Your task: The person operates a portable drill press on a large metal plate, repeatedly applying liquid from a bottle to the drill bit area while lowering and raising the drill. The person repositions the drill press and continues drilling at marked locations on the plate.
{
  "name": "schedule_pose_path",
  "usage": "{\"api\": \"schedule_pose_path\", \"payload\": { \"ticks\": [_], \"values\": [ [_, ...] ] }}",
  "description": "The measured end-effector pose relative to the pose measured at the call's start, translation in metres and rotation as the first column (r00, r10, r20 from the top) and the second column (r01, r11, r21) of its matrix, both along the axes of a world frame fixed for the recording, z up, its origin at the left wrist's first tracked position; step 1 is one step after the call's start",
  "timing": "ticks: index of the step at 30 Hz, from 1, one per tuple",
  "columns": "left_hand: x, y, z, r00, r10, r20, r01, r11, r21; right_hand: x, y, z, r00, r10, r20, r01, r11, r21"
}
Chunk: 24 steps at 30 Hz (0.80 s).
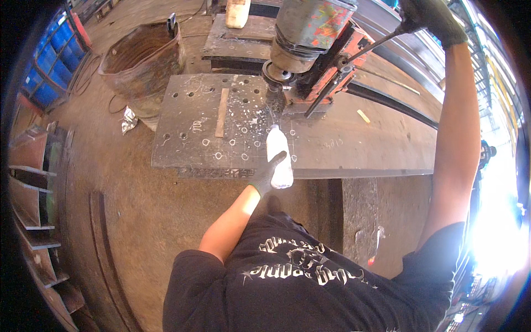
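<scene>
White plastic bottle with a narrow tapered top (pixel 280 163), head view: I have it in the left hand (pixel 267 178), a dark-gloved one, fingers wrapped round the lower body, thumb laid across the front. Bottle tilted, top pointing away from the wearer, over the near edge of a broad dark steel plate (pixel 188 149); I cannot tell whether it touches the plate.

Directly ahead of that grip I see a drilling machine with a scuffed grey cylindrical motor and an orange-red body (pixel 315 33). Its spindle end (pixel 280 72) is near the bottle's tip, but apart from it. White splashes mark the plate between them and to their left.

Right hand (pixel 434 22), also dark-gloved: well ahead and to the right of the bottle grip, closed on the outer end of a thin metal lever (pixel 373 47) that runs down to the machine's side.

Left of the bottle grip, I note chalk circles and round drilled holes in the plate, plus a flat brownish strip (pixel 222 113) lying lengthwise. Ahead and right of it, a short pale strip (pixel 363 116). Farther off, ahead-left, a rusty open-topped drum (pixel 141 72) stands on the floor, a crumpled silvery bag (pixel 129 120) beside it.
</scene>
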State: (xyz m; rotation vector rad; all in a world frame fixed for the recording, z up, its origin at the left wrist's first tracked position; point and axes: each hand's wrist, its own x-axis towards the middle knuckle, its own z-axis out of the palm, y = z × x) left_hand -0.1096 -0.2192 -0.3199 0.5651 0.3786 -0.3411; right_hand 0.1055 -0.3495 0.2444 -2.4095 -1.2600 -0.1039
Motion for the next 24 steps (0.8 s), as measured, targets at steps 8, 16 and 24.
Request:
{"api": "schedule_pose_path", "payload": {
  "ticks": [8,16,24],
  "values": [
    [0.003,-0.003,-0.010,0.996,0.087,0.018,-0.089,0.982,0.165,-0.009,0.002,0.002,0.943,-0.038,-0.331,0.093,0.984,0.151],
    [0.000,0.004,-0.009,0.996,0.048,0.072,-0.058,0.986,0.155,0.001,0.004,-0.001,0.950,0.039,-0.311,0.017,0.985,0.174],
    [-0.002,-0.004,-0.002,0.996,0.078,0.046,-0.078,0.997,0.000,0.017,-0.004,-0.004,0.625,0.229,0.746,0.155,0.901,-0.406]
  ]
}}
